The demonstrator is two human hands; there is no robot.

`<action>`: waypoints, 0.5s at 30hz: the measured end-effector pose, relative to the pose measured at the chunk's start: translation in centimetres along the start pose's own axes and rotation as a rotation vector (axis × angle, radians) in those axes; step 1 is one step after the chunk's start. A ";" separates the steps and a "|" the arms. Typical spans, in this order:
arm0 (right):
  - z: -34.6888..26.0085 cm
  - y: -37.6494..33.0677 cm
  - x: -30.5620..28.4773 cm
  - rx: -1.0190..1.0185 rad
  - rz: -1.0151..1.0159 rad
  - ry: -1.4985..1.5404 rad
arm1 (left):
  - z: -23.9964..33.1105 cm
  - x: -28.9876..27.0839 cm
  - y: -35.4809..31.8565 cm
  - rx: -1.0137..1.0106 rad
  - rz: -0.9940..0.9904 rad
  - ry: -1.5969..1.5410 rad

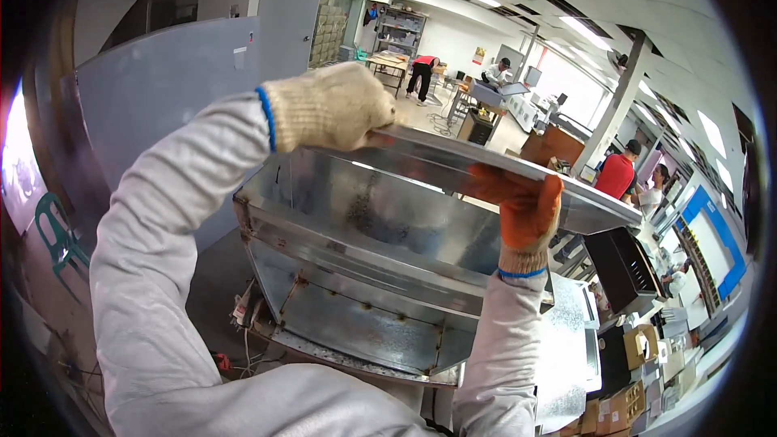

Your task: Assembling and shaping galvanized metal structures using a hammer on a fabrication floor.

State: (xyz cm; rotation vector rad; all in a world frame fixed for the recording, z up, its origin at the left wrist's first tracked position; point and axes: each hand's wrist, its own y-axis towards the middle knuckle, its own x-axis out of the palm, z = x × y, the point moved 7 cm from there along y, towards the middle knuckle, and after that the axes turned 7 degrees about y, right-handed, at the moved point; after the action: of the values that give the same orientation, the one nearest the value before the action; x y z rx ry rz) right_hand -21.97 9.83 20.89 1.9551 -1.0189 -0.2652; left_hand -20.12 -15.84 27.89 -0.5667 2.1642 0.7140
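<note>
One long, flat metal sheet [465, 160], smooth and shiny with a straight, bright edge, is held above an open metal box [356, 255]. The left grip [332, 109], in a ribbed cream knit glove with a blue hem, is closed firmly round the sheet's left end. The right grip [528, 222], its glove coated orange over the palm, has hold of the sheet from below, right of the middle, its fingers against the underside and only slightly parted from the thumb; the exact fingertip contact is unclear.

The sheet's long axis runs left to right on a slant, the right end pointing toward a black case [619, 271]. It hides part of the box's far side. The box is boxy and bare-walled, with dull grey metal, dark smudges and rusty spots along its inner seams.

A pale metal plate [564, 356] lies to the right, with cardboard boxes [639, 348] beyond it. A smooth grey partition [174, 105] stands at far left, and a green plastic chair [57, 231] at left. Loose wires [247, 348] trail beside the box's left side.
</note>
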 end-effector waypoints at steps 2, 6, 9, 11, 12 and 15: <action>-1.1 -1.4 1.2 -0.011 0.015 -0.136 | 1.5 -0.5 -1.2 0.025 0.128 0.076; -2.2 -5.4 3.8 0.087 0.292 -0.118 | 5.2 -0.5 -3.7 -0.021 0.258 0.220; -1.4 -9.1 1.6 0.289 0.618 -0.124 | 7.4 0.1 -4.5 -0.037 0.298 0.217; -1.1 -10.9 1.9 0.290 0.584 -0.083 | 8.9 -0.2 -4.9 -0.016 0.362 0.244; -1.2 -11.8 1.9 0.291 0.579 -0.080 | 9.4 0.4 -5.1 -0.025 0.340 0.222; 0.1 -14.7 1.6 0.417 0.669 0.043 | 11.4 2.0 -6.4 0.015 0.273 0.309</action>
State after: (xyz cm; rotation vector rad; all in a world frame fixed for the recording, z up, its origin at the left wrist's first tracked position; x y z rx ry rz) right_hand -12.89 12.53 9.53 1.8292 -1.7281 0.3890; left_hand -11.48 -13.52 18.22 -0.3962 2.5658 0.7956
